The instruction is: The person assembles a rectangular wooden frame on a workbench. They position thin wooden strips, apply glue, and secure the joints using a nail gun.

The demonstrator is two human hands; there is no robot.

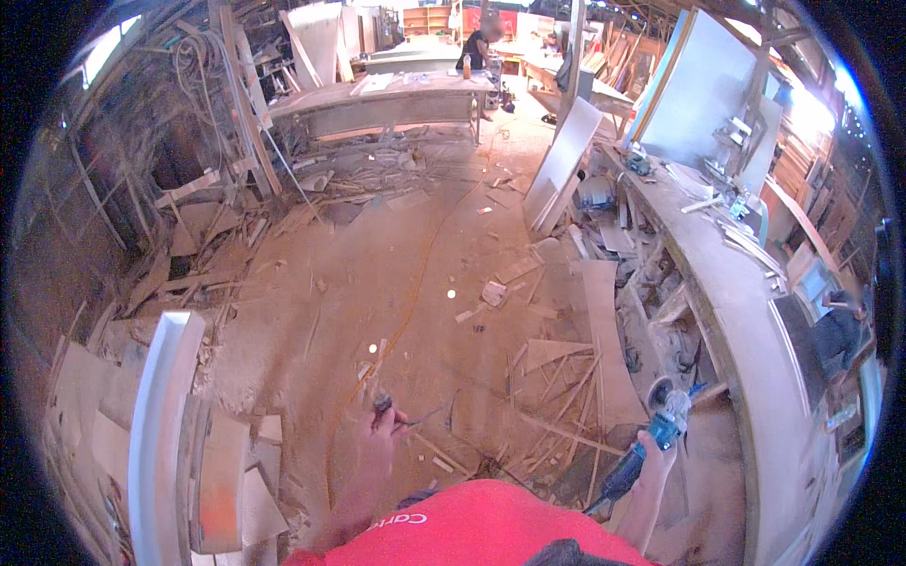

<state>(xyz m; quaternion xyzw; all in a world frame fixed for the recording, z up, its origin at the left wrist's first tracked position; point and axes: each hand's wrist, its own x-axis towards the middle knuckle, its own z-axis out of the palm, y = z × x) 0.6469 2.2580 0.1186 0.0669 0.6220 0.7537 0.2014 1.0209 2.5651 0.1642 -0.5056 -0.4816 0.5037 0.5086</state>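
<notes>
My right hand (655, 458) is closed around the body of a teal and black angle grinder (666, 432), held beside the workbench on the right. Its round disc (661, 392) points away from me, with a metal head next to it. In front of my body, my left hand (385, 426) pinches a small dark plug-like piece (381, 403). A thin dark strand (430, 414) sticks out rightward from those fingers; its far end is hard to make out. An orange cord (416, 287) runs along the floor toward that hand.
A long workbench (703, 245) lines the right side, with a person (838, 330) beyond it. Wood scraps (566, 377) litter the floor. A white-edged panel (159, 424) stands at left. Farther off are a table (377, 97) and another person (475, 49).
</notes>
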